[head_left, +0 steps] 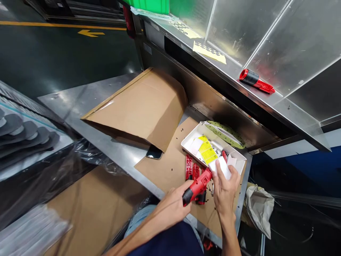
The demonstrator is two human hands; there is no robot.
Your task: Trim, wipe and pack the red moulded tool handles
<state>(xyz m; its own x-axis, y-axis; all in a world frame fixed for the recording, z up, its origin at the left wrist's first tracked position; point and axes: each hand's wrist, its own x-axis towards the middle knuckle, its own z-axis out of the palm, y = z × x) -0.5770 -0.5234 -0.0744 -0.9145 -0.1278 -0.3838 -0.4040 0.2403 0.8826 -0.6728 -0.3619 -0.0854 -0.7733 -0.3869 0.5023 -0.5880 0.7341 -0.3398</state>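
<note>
My left hand is closed around the black end of a red and black flashlight-like part, holding it just above the cardboard mat. My right hand grips a small white piece right next to the red part's front end. Both hands sit at the near corner of a white tray that holds yellow label sheets and white pieces. Two flat red parts lie on the mat beside the tray, and small dark screws are scattered around.
A bent cardboard sheet covers the steel table; a phone peeks from under it. Another red and black part and yellow sticker sheets lie on the upper steel shelf. Dark insoles sit left. A crumpled bag hangs right.
</note>
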